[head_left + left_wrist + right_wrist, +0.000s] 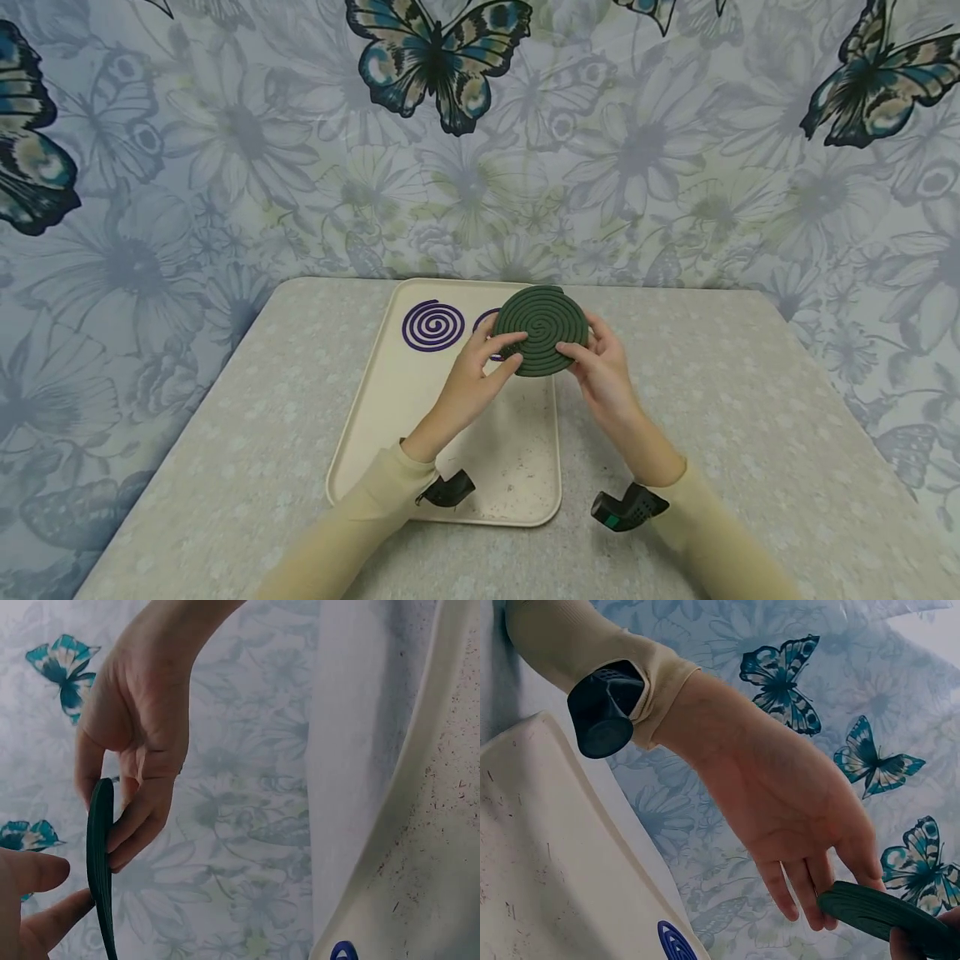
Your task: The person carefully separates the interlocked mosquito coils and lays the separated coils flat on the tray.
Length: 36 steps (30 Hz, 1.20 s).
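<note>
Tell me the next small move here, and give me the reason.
Probably have the left hand gently work the green coil loose at its rim: its turns lie packed together, while the left purple coil on the tray shows gaps, so the green one may be two nested. The right hand pinches the opposite edge and could steady it.

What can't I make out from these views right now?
Right spiral: head view, mostly hidden by left hand and coil.
Far right corner of tray: head view, behind coil.
Lower end of coil: left wrist view, cut off by bottom edge.
Specks: head view, too small to identify.
</note>
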Tool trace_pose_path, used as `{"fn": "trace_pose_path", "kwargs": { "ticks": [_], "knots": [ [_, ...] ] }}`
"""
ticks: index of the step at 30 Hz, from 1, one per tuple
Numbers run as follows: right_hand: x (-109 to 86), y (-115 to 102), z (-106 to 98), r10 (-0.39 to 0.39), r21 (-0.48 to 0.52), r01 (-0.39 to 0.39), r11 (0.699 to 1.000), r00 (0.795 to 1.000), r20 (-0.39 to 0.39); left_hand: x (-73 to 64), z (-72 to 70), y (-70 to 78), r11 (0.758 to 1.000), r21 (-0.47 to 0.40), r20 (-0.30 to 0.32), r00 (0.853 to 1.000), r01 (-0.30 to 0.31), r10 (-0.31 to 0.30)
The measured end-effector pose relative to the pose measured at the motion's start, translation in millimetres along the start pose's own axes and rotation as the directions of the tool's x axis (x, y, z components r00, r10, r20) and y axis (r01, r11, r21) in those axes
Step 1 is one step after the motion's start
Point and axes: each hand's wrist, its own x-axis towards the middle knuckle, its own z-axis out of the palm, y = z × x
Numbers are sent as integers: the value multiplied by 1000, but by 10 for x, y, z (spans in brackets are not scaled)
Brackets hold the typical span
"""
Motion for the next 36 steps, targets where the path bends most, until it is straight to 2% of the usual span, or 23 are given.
{"fn": "trace_pose_path", "kwargs": {
  "ticks": [4, 6, 11, 16, 19, 24, 28, 36],
  "knots": [
    [-30, 26, 26, -32, -33, 33, 999, 999, 14, -41, 33, 15, 998, 59, 8, 1000, 11, -12],
    [-37, 37, 32, -42, -54, 43, 998, 999, 26, -49, 43, 14, 999, 51, 12, 1000, 17, -17],
    [-48, 54, 27, -80, -121, 92, 988, 991, 103, -29, 67, -15, 998, -51, 35, 999, 27, -25],
    [-53, 54, 7, -144, -166, 179, 970, 968, 205, -11, 82, -23, 985, -169, 36, 999, 43, -37],
    [-46, 50, -2, -165, -194, 218, 956, 953, 255, -14, 88, -13, 971, -233, 40, 998, 53, -45],
    [-30, 60, -13, -180, -260, 256, 931, 941, 286, -28, 75, 7, 937, -337, 99, 993, 96, -67],
    [-19, 90, -23, -198, -283, 285, 916, 933, 299, -38, 63, 25, 945, -316, 111, 992, 88, -56],
    [-26, 115, 2, -204, -230, 281, 932, 929, 309, -35, 79, 15, 956, -288, 64, 997, 55, -38]
  ]
}}
